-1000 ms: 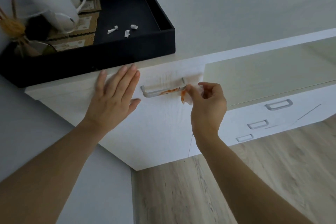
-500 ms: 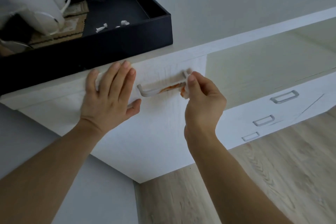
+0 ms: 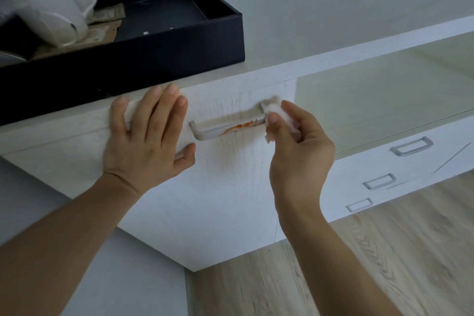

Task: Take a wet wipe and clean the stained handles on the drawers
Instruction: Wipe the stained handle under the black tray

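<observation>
Orange stain [image 3: 239,127] on grey handle [image 3: 225,128]; white woodgrain drawer [image 3: 218,187]; black tray [image 3: 166,59].

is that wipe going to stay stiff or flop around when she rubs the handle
Probably floppy: the wipe is bunched up in the right hand, with a loose corner hanging. It likely needs firm pinching to scrub the orange stain on the handle.

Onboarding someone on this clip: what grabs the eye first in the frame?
The orange-red stain smeared along the drawer handle, mid-frame, stands out against the pale drawer front. At the handle's right end the right hand pinches a wet wipe, while the left hand lies flat on the drawer front to the handle's left. A black tray with white mugs sits up top, upper left.
</observation>
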`<state>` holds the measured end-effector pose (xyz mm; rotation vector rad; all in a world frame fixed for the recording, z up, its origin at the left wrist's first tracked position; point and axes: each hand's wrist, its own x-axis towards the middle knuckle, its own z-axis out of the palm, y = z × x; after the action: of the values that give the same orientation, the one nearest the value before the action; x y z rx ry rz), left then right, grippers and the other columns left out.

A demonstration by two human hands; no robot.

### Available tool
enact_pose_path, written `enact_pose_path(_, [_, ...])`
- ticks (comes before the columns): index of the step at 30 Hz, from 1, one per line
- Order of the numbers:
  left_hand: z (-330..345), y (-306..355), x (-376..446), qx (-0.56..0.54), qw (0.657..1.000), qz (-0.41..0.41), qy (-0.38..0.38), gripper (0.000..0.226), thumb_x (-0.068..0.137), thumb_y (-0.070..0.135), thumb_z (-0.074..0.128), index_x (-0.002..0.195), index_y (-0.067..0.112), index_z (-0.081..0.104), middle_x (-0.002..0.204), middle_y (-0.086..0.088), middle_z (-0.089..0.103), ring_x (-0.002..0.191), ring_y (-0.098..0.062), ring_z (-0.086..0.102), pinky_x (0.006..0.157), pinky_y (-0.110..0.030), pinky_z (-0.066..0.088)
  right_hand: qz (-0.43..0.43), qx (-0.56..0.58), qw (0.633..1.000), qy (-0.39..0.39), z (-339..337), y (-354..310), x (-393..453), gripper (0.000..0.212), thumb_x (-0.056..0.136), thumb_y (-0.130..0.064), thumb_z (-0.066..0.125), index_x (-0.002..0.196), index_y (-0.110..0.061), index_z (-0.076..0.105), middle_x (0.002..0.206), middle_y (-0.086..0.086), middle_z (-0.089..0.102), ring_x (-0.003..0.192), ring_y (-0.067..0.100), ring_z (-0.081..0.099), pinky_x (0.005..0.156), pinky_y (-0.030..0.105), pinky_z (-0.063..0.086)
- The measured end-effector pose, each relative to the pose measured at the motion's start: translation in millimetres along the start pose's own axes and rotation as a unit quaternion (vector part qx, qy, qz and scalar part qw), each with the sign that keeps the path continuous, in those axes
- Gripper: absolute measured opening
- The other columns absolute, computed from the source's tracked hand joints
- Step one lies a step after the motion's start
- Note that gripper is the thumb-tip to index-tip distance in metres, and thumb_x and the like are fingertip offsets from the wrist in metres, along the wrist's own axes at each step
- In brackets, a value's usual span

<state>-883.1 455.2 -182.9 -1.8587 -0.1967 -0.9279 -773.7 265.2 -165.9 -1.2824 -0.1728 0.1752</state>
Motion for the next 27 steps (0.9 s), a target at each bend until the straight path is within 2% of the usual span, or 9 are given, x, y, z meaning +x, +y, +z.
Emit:
enact_pose_path(4, [-1.0,-0.1,0.6,0.004,1.000,0.001,-0.010,0.076,0.089,0.048,0.044,0.141,-0.004,0.026,0.145,-0.022,0.017,0.132,-0.035,0.024,0.108,-0.053,0.014,-0.022,0.011,1.000,0.010,3.2,6.1,-7.5,0.019,0.084,-0.016,0.069,0.102,-0.018,0.073,0.078,-0.001,0.071,0.060,-0.008,0.059,0.065,-0.002,0.044])
enact_pose_path(8, [-2.2,0.3,1.8,0.007,1.000,0.003,-0.016,0.077,0.089,0.048,0.042,0.142,-0.004,0.023,0.145,-0.022,0.018,0.134,-0.034,0.019,0.107,-0.054,0.015,0.014,0.069,0.997,0.044,9.9,8.8,-3.9,0.013,0.085,-0.018,0.067,0.096,-0.020,0.074,0.083,0.000,0.074,0.073,-0.002,0.066,0.068,0.002,0.046])
enact_pose_path(11, [-1.4,1.4,0.8,0.017,1.000,-0.001,-0.015,0.081,0.091,0.048,0.040,0.146,-0.007,0.017,0.147,-0.023,0.014,0.142,-0.034,0.011,0.113,-0.053,0.007,0.033,0.087,0.995,0.039,10.7,9.4,-8.9,0.012,0.084,-0.019,0.069,0.095,-0.022,0.074,0.083,-0.008,0.075,0.080,-0.001,0.068,0.073,0.008,0.051])
enact_pose_path(13, [-1.2,1.9,0.8,0.028,1.000,0.000,-0.014,0.083,0.092,0.048,0.039,0.147,-0.007,0.012,0.152,-0.026,0.008,0.146,-0.031,0.000,0.114,-0.052,0.002,0.036,0.087,0.995,0.038,12.0,8.3,-7.9,0.012,0.085,-0.018,0.068,0.095,-0.021,0.074,0.082,-0.008,0.075,0.081,-0.001,0.068,0.077,0.014,0.053])
enact_pose_path(15, [0.4,1.3,0.7,0.034,0.999,0.007,-0.010,0.081,0.093,0.048,0.037,0.147,-0.007,0.012,0.155,-0.025,0.002,0.146,-0.030,-0.002,0.115,-0.052,0.001,0.036,0.094,0.994,0.051,14.0,6.8,-6.1,0.014,0.086,-0.018,0.067,0.098,-0.018,0.075,0.083,-0.006,0.075,0.079,0.000,0.067,0.081,0.018,0.055])
enact_pose_path(17, [2.2,1.5,-0.8,0.040,0.999,0.018,-0.003,0.077,0.095,0.045,0.035,0.147,-0.007,0.013,0.156,-0.024,0.001,0.146,-0.030,-0.001,0.116,-0.050,0.002,0.035,0.093,0.994,0.053,14.2,7.7,-10.7,0.015,0.086,-0.019,0.067,0.099,-0.018,0.075,0.086,-0.005,0.075,0.081,0.000,0.067,0.081,0.015,0.054])
enact_pose_path(21, [4.8,2.5,-2.2,0.037,0.999,0.037,0.009,0.070,0.098,0.040,0.034,0.147,-0.007,0.017,0.156,-0.022,0.001,0.146,-0.030,0.002,0.117,-0.047,0.005,-0.006,0.056,0.996,0.069,3.1,12.6,-18.4,0.013,0.084,-0.021,0.069,0.095,-0.021,0.075,0.079,-0.001,0.073,0.077,0.005,0.068,0.070,0.007,0.050])
enact_pose_path(23, [5.8,2.7,-4.0,0.038,0.998,0.054,0.013,0.067,0.098,0.038,0.035,0.147,-0.006,0.019,0.156,-0.021,0.004,0.146,-0.030,0.004,0.117,-0.047,0.007,-0.040,0.049,0.995,0.074,3.4,13.6,-15.1,0.012,0.082,-0.020,0.070,0.094,-0.024,0.074,0.085,0.000,0.071,0.081,0.004,0.066,0.071,0.009,0.051])
enact_pose_path(27, [6.8,2.6,-4.6,0.039,0.997,0.058,0.017,0.065,0.099,0.037,0.034,0.147,-0.005,0.020,0.156,-0.021,0.004,0.146,-0.030,0.004,0.117,-0.047,0.007,-0.141,-0.057,0.988,0.034,13.3,20.9,-24.2,0.014,0.080,-0.013,0.072,0.093,-0.017,0.073,0.090,-0.009,0.063,0.084,-0.004,0.060,0.074,0.009,0.049])
